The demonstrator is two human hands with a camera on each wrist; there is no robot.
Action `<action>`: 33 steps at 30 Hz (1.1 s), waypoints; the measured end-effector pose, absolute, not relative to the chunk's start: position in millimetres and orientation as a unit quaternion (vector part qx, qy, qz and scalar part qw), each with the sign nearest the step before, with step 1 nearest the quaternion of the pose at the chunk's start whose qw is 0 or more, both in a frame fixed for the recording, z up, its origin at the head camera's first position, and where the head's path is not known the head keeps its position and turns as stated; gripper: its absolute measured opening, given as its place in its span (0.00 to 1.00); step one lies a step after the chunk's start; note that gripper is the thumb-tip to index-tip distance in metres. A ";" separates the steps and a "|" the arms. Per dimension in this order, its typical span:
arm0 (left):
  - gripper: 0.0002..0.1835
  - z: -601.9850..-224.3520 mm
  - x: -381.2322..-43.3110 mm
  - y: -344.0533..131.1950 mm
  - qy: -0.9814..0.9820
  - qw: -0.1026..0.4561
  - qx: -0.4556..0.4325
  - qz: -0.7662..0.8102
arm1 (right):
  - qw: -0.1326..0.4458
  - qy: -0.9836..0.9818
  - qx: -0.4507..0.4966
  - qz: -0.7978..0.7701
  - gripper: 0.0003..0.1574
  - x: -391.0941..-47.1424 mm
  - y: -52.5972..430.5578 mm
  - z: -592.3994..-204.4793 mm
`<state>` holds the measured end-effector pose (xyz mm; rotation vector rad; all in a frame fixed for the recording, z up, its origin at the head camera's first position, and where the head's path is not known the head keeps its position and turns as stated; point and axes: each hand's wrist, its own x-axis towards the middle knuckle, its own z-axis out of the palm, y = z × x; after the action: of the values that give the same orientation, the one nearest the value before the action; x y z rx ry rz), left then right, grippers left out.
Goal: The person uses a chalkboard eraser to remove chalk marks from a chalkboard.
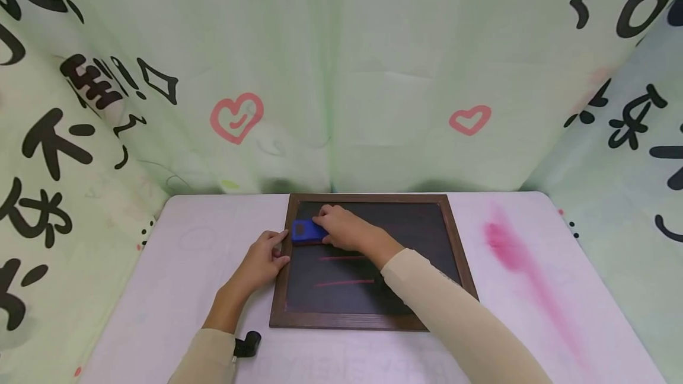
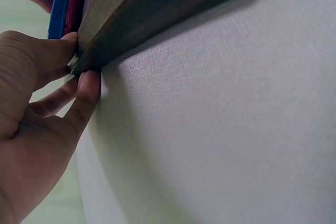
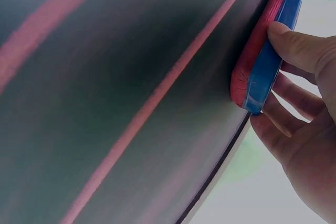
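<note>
Honestly, my worry is the blue eraser (image 1: 306,231): it's way over at 10 o'clock on the blackboard (image 1: 331,298), hard by the wooden frame (image 1: 347,320), so a bit more sideways push could bump it or jam the fingertips. The right hand (image 1: 347,229) has it pinched, thumb on one side, fingers closed round the other. The left hand (image 1: 261,259) pinches the frame's edge at 9 o'clock; if that hold loosened, I reckon the board could skid. Pressing too lightly or unevenly might just smear the pink lines (image 1: 344,282) around 8 to 9 o'clock.

Also in the way: the right sleeve (image 1: 453,307) comes in from 5 o'clock and hides that corner. There's a pink smudge (image 1: 504,245) out at 3 o'clock on the tabletop (image 1: 213,218), and a patterned curtain (image 1: 373,46) up at 12.
</note>
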<state>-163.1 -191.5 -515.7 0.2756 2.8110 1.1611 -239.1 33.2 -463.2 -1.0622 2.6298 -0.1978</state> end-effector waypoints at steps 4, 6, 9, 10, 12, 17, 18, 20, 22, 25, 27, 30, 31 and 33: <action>0.34 -516.2 -163.8 -191.8 0.921 0.039 0.090 0.377 | 0.147 0.912 -0.377 -0.073 0.36 -235.7 34.6 -465.5; 0.34 -516.2 -163.8 -192.1 0.920 0.039 0.090 0.379 | 0.145 0.911 -0.378 -0.077 0.36 -234.3 35.1 -467.1; 0.33 -515.7 -163.6 -191.9 0.919 0.036 0.094 0.382 | 0.140 0.912 -0.375 -0.086 0.35 -232.9 36.9 -469.1; 0.33 -515.6 -163.6 -191.8 0.918 0.037 0.094 0.383 | 0.139 0.913 -0.373 -0.090 0.35 -232.4 37.8 -469.4; 0.33 -516.1 -163.8 -191.6 0.918 0.036 0.095 0.383 | 0.139 0.914 -0.369 -0.095 0.35 -231.7 39.7 -469.6; 0.33 -518.4 -163.5 -192.3 0.919 0.028 0.099 0.380 | 0.141 0.917 -0.360 -0.099 0.35 -231.1 49.1 -470.5; 0.33 -518.3 -163.1 -192.7 0.920 0.026 0.100 0.379 | 0.140 0.917 -0.359 -0.100 0.35 -231.3 51.5 -470.6; 0.33 -518.4 -163.5 -192.7 0.920 0.025 0.102 0.378 | 0.141 0.919 -0.353 -0.103 0.36 -231.8 58.1 -470.6; 0.33 -518.0 -164.0 -192.7 0.920 0.025 0.102 0.377 | 0.144 0.920 -0.348 -0.106 0.36 -232.4 64.7 -470.2; 0.34 -517.6 -164.7 -193.1 0.921 0.027 0.100 0.376 | 0.144 0.920 -0.345 -0.116 0.36 -233.1 75.7 -470.2; 0.34 -517.7 -164.8 -193.5 0.921 0.029 0.102 0.375 | 0.146 0.920 -0.342 -0.120 0.36 -233.2 84.4 -471.0; 0.34 -517.7 -164.5 -193.6 0.921 0.035 0.104 0.375 | 0.142 0.923 -0.335 -0.124 0.36 -231.9 100.0 -472.7; 0.34 -517.7 -164.3 -193.7 0.921 0.035 0.105 0.375 | 0.140 0.924 -0.332 -0.126 0.36 -231.2 105.5 -472.9; 0.34 -517.7 -164.0 -193.7 0.920 0.037 0.103 0.376 | 0.134 0.928 -0.325 -0.126 0.37 -230.1 116.4 -473.8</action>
<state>-164.0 -193.7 -517.7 0.3148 2.8249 1.1532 -230.1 116.4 -473.8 -0.9414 2.6892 -0.3643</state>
